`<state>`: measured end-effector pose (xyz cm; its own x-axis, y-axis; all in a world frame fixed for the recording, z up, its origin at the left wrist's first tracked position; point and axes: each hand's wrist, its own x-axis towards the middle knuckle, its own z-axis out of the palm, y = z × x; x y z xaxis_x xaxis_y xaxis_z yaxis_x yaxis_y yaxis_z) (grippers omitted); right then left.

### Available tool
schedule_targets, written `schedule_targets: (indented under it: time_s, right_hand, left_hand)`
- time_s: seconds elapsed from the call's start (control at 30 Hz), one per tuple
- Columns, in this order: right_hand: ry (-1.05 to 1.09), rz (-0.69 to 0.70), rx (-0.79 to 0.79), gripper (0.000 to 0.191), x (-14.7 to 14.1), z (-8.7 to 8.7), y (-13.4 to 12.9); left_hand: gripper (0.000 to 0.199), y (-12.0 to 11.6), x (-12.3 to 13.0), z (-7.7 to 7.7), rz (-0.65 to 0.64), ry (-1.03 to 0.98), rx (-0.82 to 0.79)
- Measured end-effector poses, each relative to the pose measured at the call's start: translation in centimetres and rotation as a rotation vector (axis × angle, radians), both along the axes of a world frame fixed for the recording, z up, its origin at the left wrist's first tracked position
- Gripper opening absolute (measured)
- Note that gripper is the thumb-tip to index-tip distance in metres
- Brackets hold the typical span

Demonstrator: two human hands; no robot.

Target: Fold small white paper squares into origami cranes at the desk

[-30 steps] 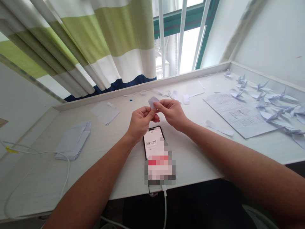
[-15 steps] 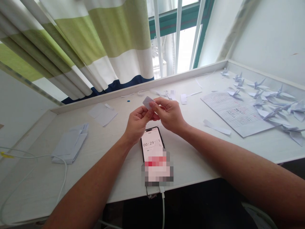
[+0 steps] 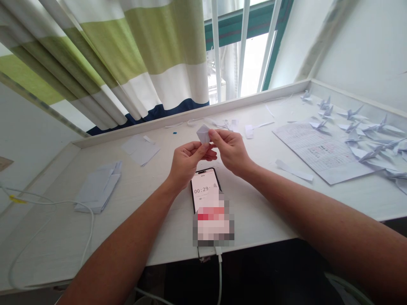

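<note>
A small folded piece of white paper [image 3: 203, 133] is held up between both hands, above the far end of a phone. My left hand [image 3: 187, 163] pinches its lower edge between thumb and fingers. On the paper's right side, my right hand [image 3: 231, 149] grips with thumb and forefinger, its other fingers curled beneath. Part of the paper is hidden behind the fingertips. Below the hands the phone [image 3: 206, 182] lies on the white desk [image 3: 254, 212], its screen showing a running timer and its lower part blurred out.
Several folded paper cranes [image 3: 351, 113] crowd the right side, some beside a written grid sheet [image 3: 321, 156]. At left lie a stack of folded paper [image 3: 100, 186] and loose sheets [image 3: 141, 150]. Paper strips [image 3: 294, 170] are scattered about. A white cable [image 3: 220, 275] runs from the phone.
The folded paper has turned slightly and shows more of its face, with a pointed top. My hands stay close together, and the whole view has shifted a little.
</note>
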<state>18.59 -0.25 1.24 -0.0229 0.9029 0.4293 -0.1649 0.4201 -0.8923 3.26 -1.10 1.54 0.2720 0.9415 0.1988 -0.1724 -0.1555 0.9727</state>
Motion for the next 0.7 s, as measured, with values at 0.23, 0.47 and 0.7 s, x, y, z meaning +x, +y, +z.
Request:
schedule_targets:
  time_s: [0.23,0.47,0.7]
  right_hand:
    - [-0.019,-0.018,0.031,0.048,0.31,0.02,0.04]
    - [-0.014,-0.043,0.023,0.049,0.31,-0.03,0.14]
    - [-0.059,-0.084,0.035,0.050,0.32,-0.32,0.17]
  left_hand:
    - [0.038,-0.08,-0.14,0.32,-0.089,-0.059,-0.011]
    - [0.038,-0.07,0.06,0.39,-0.069,-0.043,-0.050]
    - [0.036,0.17,0.09,0.19,-0.072,-0.040,-0.067]
